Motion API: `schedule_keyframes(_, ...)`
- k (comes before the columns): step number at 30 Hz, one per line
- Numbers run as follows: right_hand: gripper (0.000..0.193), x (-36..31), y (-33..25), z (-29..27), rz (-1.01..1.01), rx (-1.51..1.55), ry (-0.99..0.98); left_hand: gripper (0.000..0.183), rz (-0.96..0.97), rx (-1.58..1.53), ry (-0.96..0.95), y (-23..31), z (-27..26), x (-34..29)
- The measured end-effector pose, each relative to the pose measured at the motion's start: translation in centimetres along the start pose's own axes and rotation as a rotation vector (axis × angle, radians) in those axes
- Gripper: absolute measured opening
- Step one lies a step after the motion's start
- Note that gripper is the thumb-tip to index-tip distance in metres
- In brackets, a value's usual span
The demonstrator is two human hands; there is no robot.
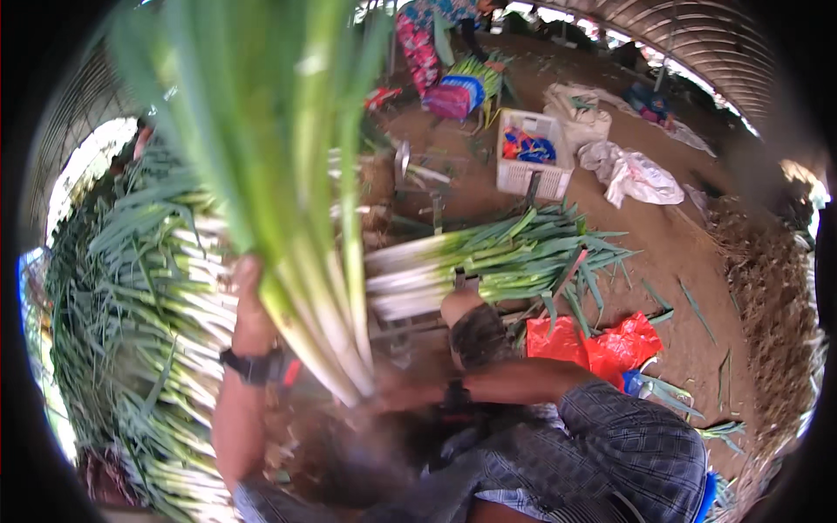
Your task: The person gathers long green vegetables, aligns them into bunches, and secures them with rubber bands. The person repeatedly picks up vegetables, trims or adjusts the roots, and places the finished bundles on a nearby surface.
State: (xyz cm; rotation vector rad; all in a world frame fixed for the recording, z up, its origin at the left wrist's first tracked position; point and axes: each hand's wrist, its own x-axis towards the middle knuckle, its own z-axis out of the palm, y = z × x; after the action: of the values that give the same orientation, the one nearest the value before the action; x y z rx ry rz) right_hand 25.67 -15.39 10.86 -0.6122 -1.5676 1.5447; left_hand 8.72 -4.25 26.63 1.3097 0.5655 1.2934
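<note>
A loose bunch of long green onions (301,253) stands tilted in front of me, leaves up and white ends down. Its upper leaves are blurred. My left hand (250,292) is closed round the left side of the stalks, its fingers partly hidden behind them. My right hand (379,394) is at the white root ends, too smeared to show its fingers. Beyond it, a thick bundle of green onions (488,261) lies on a low stand, white ends to the left and leaves to the right.
A big heap of green onions (174,322) fills the left side. A red plastic bag (597,342) lies on the ground at right. Farther off are a white crate (534,179) with colourful stuff inside, white sacks (629,173) and another person (423,44) bending over a bundle.
</note>
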Motion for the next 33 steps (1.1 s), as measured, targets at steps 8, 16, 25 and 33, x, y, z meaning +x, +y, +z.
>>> schedule_keyframes(8, 0.023, -2.1, 8.6, 5.5, 0.069, 0.225, -0.038, 0.111, 0.035, 1.088, -0.673, -3.8, 10.0, -5.1)
schedule_keyframes(16, 0.035, -9.2, -5.4, -4.1, 0.183, -0.299, -0.529, 0.099, 0.469, 1.552, -0.503, -18.5, 3.6, -18.1)
schedule_keyframes(25, 0.046, -3.5, 0.2, -20.6, -0.161, -1.341, -0.340, 0.092, 0.416, 1.354, -0.427, -19.3, 4.1, -17.9)
schedule_keyframes(33, 0.034, -6.2, -7.1, -17.0, 0.418, -1.085, -0.589, 0.082, 0.283, 1.301, -0.395, -16.5, 1.7, -21.3)
